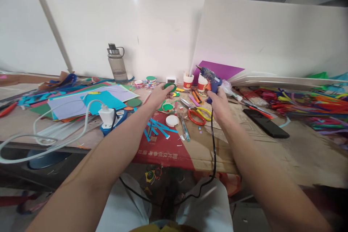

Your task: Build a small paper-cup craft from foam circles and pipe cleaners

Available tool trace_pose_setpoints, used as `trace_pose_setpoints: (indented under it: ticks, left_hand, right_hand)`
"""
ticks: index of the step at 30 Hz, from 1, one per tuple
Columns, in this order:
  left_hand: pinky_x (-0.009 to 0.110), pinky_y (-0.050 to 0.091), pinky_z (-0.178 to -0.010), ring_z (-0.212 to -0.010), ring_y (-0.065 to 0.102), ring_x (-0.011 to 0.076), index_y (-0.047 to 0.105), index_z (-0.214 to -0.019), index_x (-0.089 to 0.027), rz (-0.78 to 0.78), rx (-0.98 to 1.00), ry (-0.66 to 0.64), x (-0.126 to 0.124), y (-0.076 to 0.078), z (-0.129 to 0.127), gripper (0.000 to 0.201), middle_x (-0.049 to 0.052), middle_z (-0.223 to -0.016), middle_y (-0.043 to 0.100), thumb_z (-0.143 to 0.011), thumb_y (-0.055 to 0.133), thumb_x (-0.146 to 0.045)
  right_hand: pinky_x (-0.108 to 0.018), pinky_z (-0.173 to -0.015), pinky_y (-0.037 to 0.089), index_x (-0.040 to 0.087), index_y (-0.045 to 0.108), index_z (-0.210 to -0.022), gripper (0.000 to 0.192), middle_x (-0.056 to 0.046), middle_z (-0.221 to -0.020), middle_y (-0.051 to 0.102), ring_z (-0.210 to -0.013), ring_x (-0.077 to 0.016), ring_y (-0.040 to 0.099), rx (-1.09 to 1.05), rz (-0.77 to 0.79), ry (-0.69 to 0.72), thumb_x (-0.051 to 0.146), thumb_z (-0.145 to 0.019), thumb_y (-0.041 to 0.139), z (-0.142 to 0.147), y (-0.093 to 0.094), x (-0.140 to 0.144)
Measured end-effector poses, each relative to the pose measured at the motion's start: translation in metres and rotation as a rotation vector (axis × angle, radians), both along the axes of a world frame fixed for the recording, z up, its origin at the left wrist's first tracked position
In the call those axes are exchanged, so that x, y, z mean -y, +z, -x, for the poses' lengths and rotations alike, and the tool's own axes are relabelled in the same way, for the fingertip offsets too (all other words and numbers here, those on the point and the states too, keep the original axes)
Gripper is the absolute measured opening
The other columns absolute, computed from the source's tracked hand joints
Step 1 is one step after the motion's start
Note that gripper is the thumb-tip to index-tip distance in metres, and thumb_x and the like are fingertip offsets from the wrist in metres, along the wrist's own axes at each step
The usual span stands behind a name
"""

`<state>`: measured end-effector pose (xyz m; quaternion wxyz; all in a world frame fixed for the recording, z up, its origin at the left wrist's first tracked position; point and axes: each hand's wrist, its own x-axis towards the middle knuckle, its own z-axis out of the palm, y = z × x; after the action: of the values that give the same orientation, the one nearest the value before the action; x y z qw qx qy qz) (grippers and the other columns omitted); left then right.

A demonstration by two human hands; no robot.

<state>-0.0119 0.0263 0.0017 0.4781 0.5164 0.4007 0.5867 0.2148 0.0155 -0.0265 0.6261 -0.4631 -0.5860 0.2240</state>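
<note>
**Steady disc, steady nozzle: gluing the green circle**

While the left hand [159,96] pinches the green paper disc [170,87] just above the counter [299,152] at mid-frame, its fingers closed on the disc's near edge, the job seems to be laying hot glue on that disc. Left of it, toward the frame's left side, lie coloured paper sheets [89,101] and a white charger [106,115], well clear of the work. Holding the disc flat and still, with fingertips away from where the glue lands, looks wise.

Right of centre, the right hand [219,103] is clenched round the grip of the blue glue gun [210,78], its nozzle aimed up-left toward the disc but apart from it. A gentle trigger squeeze and a small bead should do. The black cord [213,145] hangs off the counter's edge; keeping it free of the scissors [197,116] below avoids a snag.
</note>
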Motion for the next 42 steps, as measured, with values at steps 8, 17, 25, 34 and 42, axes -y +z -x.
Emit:
trace_pose_setpoints:
  ticks: [8,17,25,34,42]
  left_hand:
    - [0.020,0.045,-0.051,-0.054,0.056,0.0062,0.056,-0.083,-0.011,-0.011,-0.008,-0.066,0.003,-0.002,-0.002,0.012,0.000,-0.072,0.059,-0.083,0.066,-0.019]
    - [0.022,0.047,-0.056,-0.056,0.058,0.0085,0.056,-0.083,-0.012,0.057,-0.037,-0.060,0.002,-0.005,-0.004,0.018,-0.001,-0.064,0.060,-0.080,0.071,-0.021]
    - [0.022,0.047,-0.057,-0.055,0.057,0.0074,0.055,-0.082,-0.010,0.083,0.006,-0.104,0.007,-0.001,-0.006,0.013,-0.002,-0.063,0.059,-0.081,0.068,-0.011]
    - [0.022,0.046,-0.056,-0.055,0.057,0.0069,0.058,-0.086,-0.010,0.053,-0.059,-0.164,0.005,-0.002,-0.005,0.015,0.001,-0.071,0.063,-0.079,0.070,-0.016]
    - [0.020,0.037,-0.047,-0.049,0.051,0.0077,0.059,-0.077,-0.014,-0.144,-0.451,-0.110,0.001,-0.011,0.002,0.023,-0.002,-0.056,0.056,-0.080,0.070,-0.034]
  right_hand:
    - [-0.021,-0.042,0.042,0.025,0.048,-0.094,0.038,0.005,-0.074,0.060,-0.056,-0.0117,0.055,-0.260,0.146,0.265,0.029,-0.064,0.071,0.015,0.021,0.028]
    - [-0.027,-0.057,0.049,0.022,0.054,-0.097,0.028,0.000,-0.087,0.066,-0.060,-0.0116,0.053,-0.129,0.042,0.294,0.036,-0.074,0.065,0.016,0.012,0.023]
    - [-0.040,-0.090,0.050,0.021,0.057,-0.115,0.034,-0.006,-0.104,0.069,-0.092,-0.0219,0.063,0.176,-0.105,0.273,0.031,-0.083,0.057,0.015,0.012,0.027]
    - [-0.046,-0.103,0.042,0.019,0.058,-0.121,0.037,-0.011,-0.122,0.065,-0.111,-0.0263,0.059,0.399,-0.145,0.194,0.026,-0.085,0.053,0.012,0.010,0.029]
    - [-0.049,-0.095,0.046,0.017,0.058,-0.122,0.037,-0.014,-0.112,0.067,-0.101,-0.0298,0.062,0.546,-0.120,0.080,0.028,-0.087,0.052,0.011,0.010,0.031]
